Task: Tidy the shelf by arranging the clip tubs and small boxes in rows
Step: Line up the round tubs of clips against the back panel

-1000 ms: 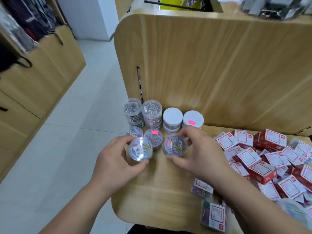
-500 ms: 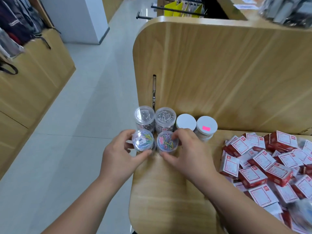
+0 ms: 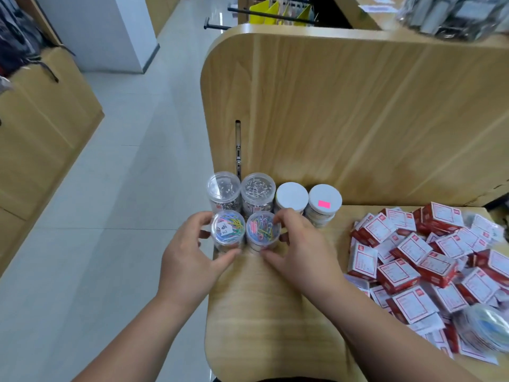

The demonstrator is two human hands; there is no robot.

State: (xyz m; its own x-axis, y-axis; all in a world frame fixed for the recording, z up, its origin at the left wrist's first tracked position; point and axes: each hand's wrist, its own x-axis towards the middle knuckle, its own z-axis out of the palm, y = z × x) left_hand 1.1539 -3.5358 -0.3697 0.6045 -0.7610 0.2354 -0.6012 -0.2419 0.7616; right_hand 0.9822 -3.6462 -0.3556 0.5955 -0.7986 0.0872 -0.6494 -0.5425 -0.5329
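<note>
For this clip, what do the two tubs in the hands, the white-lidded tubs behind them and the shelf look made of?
Left-hand tub and right-hand tub: clear glossy plastic, likely; coloured clips show through lids and walls. White-lidded tubs: opaque matte white lids, probably plastic. Shelf: pale wood-grain surface with rounded edge, likely laminate or veneer rather than solid wood; the picture can't settle it.

Bright, even indoor light with only soft shadows. A pale sheen lies on the floor [image 3: 115,166] toward 10 o'clock. Wide-angle bending curves the shelf [image 3: 275,312]; the clutter at 1 o'clock and 4 o'clock edges blurs.
</note>
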